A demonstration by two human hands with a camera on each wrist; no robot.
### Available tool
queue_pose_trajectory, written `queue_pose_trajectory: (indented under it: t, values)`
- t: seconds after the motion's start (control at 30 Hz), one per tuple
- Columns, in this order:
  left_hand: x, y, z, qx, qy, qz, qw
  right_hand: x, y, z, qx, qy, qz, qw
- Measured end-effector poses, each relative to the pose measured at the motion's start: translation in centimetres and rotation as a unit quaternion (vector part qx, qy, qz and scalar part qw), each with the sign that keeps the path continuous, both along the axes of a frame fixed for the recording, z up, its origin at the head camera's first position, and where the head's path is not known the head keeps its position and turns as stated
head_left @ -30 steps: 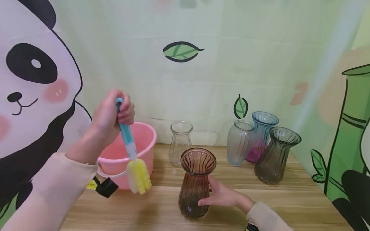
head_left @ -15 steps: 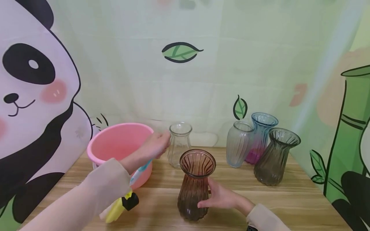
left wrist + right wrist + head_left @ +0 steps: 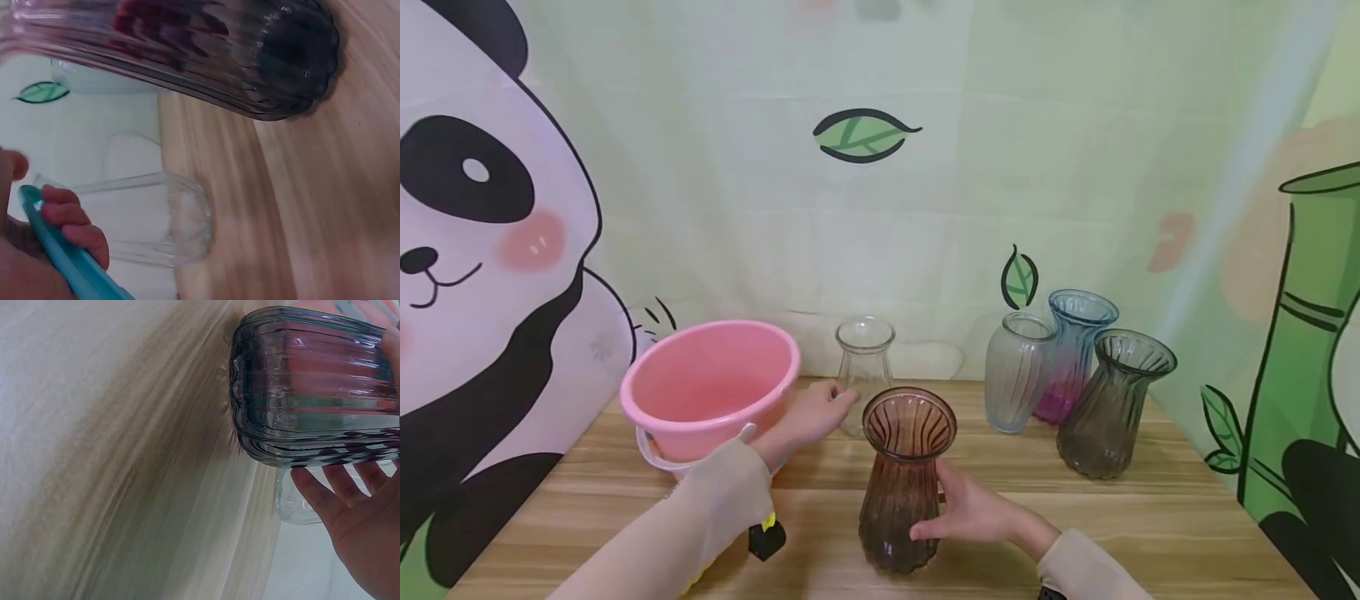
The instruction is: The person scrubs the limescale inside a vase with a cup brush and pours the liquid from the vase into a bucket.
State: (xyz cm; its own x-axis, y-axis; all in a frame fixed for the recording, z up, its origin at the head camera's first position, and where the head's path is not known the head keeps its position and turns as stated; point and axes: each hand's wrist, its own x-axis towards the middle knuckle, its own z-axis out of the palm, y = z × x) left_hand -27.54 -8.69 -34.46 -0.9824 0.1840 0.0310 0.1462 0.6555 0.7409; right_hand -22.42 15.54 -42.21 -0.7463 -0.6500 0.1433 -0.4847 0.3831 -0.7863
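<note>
In the left wrist view, my left hand (image 3: 808,414) grips the teal handle of a sponge bottle brush (image 3: 70,262). The forearm hides most of the brush in the head view; only a sliver of its yellow sponge (image 3: 696,578) shows below the sleeve. A ribbed brown glass vase (image 3: 898,500) stands upright on the wooden table (image 3: 1022,567). Around its lower right side my right hand (image 3: 973,510) holds it, thumb in front and fingers behind. The left hand is between the pink bucket and the brown vase, overlapping a clear glass vase (image 3: 863,362) behind it.
A pink bucket (image 3: 711,427) with a handle stands at the left. Grouped at the back right are a pale ribbed vase (image 3: 1015,375), a blue-and-pink vase (image 3: 1078,333) and a smoky grey vase (image 3: 1101,425). A printed cloth backdrop (image 3: 760,208) rises behind the table.
My left hand has swung from above the bucket down and to the right, tipping the brush so its sponge moves toward me under the forearm. The right hand and brown vase stay put.
</note>
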Motion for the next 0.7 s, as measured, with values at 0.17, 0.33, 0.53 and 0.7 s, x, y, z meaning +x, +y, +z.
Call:
queue_pose_trajectory:
  t: [0.17,0.33,0.53,0.7]
  values:
    - [-1.0,0.2,-2.9,0.016,0.056,-0.027,0.998,0.1,0.0,0.1,-0.002,-0.007,-0.002,1.0]
    - [-1.2,0.6,-5.6,-0.061,0.11,-0.014,0.992,0.2,-0.1,0.1,-0.005,-0.004,0.0,1.0]
    - [-1.1,1.3,-7.8,-0.137,0.102,0.032,0.9848,0.1,0.0,0.0,-0.011,-0.001,0.005,0.9999]
    - [-1.1,1.7,-9.0,-0.152,0.075,0.051,0.9843,0.0,0.0,-0.1,-0.013,-0.002,0.007,0.9999]
